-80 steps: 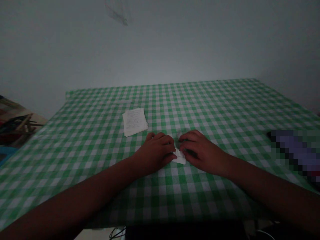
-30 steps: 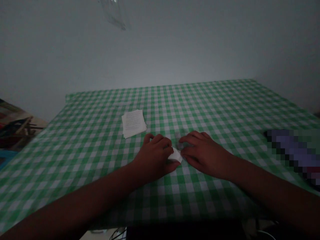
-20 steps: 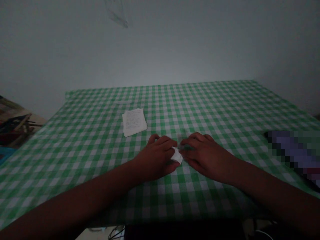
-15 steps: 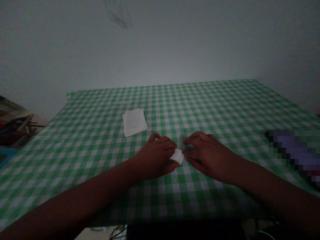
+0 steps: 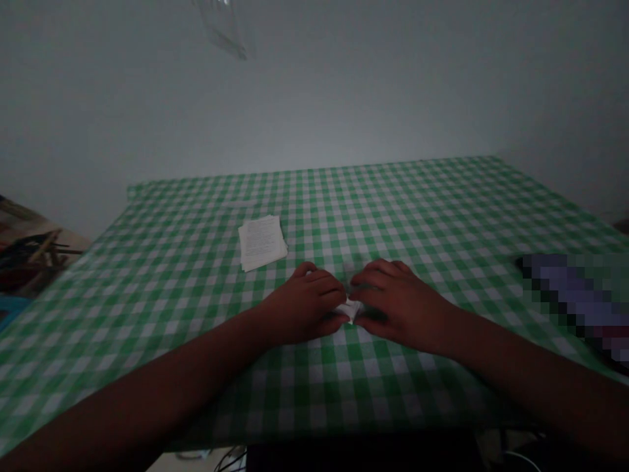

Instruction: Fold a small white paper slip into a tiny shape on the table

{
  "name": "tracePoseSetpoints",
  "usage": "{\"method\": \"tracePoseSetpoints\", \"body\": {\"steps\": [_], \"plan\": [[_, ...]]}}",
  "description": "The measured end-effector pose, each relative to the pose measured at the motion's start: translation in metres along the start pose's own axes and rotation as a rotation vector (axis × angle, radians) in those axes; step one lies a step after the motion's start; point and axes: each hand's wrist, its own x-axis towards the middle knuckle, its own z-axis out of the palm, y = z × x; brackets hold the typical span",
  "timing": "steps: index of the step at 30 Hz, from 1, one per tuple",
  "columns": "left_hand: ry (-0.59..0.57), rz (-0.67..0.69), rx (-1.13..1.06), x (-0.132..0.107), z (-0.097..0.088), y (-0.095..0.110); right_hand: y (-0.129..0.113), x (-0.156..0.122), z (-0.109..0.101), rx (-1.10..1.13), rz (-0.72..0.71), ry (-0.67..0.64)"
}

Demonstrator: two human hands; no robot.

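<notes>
A small piece of white paper (image 5: 352, 309), seemingly folded, lies low over the cloth between my hands, mostly hidden by fingers. My left hand (image 5: 308, 303) is closed on its left side, thumb below and fingers above. From the right, my right hand (image 5: 393, 300) reaches the same paper, its curled fingers and thumb closed around the right edge. Beyond my left hand rests a stack of printed paper sheets (image 5: 263, 242), slightly fanned out.
A green and white checked tablecloth (image 5: 393, 210) covers the table, which meets a pale wall (image 5: 344, 85). At the right lies a dark, pixelated object (image 5: 580, 295). Cables (image 5: 230, 457) show below the front edge, and a blue item (image 5: 12, 309) stands beyond the left edge.
My right hand has moved slightly left and closed onto the paper's right side. Less of the paper shows now. My left hand keeps its hold.
</notes>
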Motion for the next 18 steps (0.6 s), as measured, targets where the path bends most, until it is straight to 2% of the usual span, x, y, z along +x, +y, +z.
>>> {"method": "tracePoseSetpoints", "body": {"steps": [7, 12, 18], "plan": [[0.072, 0.026, -0.005, 0.0011, -0.0019, 0.0004, -0.0005, 0.0027, 0.0055, 0.037, -0.075, 0.031], [0.095, 0.002, -0.050, 0.0015, -0.0046, 0.0004, 0.0011, 0.0030, 0.0087, 0.011, -0.127, 0.141], [0.212, 0.062, -0.102, -0.0008, -0.0051, 0.0013, 0.0030, 0.0026, 0.0101, 0.037, -0.156, 0.233]]}}
